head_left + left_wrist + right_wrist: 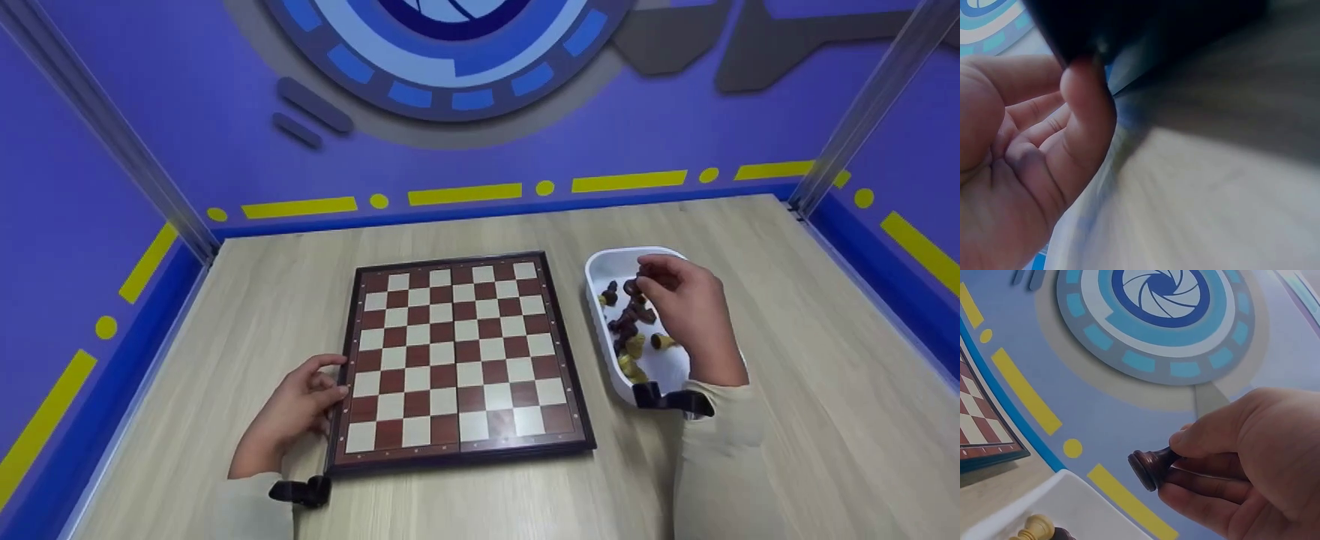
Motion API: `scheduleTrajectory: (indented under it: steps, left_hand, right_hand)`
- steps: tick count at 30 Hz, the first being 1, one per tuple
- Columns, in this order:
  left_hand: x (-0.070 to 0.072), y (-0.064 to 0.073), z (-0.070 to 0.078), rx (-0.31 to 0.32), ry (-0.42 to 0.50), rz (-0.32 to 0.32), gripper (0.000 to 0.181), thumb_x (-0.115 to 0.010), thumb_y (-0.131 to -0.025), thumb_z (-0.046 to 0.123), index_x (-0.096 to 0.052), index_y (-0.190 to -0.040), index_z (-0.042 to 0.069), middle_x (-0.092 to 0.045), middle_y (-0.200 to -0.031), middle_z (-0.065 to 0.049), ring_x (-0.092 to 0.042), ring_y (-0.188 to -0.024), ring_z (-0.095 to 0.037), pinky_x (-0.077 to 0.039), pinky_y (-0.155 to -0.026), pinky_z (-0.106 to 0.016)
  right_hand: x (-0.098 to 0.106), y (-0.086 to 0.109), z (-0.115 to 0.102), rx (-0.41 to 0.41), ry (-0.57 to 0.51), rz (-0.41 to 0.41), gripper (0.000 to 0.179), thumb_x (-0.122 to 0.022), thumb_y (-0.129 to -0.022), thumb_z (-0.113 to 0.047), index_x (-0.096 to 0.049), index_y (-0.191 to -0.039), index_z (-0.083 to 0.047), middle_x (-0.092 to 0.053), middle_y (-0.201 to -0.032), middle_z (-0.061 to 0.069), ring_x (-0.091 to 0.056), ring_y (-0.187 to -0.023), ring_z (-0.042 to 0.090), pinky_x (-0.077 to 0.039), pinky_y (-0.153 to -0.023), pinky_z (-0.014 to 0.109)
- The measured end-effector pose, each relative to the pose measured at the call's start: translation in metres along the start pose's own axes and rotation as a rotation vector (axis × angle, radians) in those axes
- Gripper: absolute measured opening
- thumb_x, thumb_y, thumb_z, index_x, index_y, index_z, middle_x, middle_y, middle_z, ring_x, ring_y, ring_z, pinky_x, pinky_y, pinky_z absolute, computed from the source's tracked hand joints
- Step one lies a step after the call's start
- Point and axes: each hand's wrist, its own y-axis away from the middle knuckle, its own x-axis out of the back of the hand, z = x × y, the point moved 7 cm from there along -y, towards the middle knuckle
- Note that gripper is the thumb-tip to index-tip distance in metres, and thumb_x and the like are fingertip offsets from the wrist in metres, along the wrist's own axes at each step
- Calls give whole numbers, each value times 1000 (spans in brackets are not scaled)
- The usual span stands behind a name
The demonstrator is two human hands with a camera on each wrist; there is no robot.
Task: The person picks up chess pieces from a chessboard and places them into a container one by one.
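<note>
My right hand [686,304] is over a white plastic tub [590,262], pinching a dark brown chess piece [1151,467] between thumb and fingers. The piece's round base points outward in the right wrist view; its head is hidden in the fingers. Several dark and yellowish chess pieces [626,319] lie jumbled in the tub. To the left, a red-and-white checkered chessboard [454,352] with a dark frame lies on the table. My left hand [292,405] holds its left edge, thumb and a bent finger at the frame.
Light wood table [285,292] surrounds the board and tub. A purple-blue wall [187,112] with yellow stripes rises behind, and side walls meet it at metal corner posts [874,112]. Black bands [671,401] sit on both wrists.
</note>
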Motion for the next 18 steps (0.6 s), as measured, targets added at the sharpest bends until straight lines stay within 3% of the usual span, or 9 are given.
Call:
scheduleTrajectory:
  steps: [3, 18]
  left_hand:
    - [0, 1, 0, -1, 0, -8, 47, -58, -95, 2, -42, -138, 8, -58, -82, -5, -54, -49, -14, -49, -42, -28]
    - [-1, 1, 0, -8, 18, -48, 50, -58, -94, 3, -39, -140, 7, -59, -84, -5, -58, -50, -15, -53, -44, -33]
  right_hand:
    - [2, 0, 4, -26, 2, -6, 27, -60, -95, -15, -64, -121, -7, -67, -113, 14, -64, -106, 27, -50, -96, 45]
    - [10, -2, 19, -129, 70, -39, 33, -55, -95, -12, -60, -128, -5, -64, -117, 18, -64, -104, 32, -53, -92, 48]
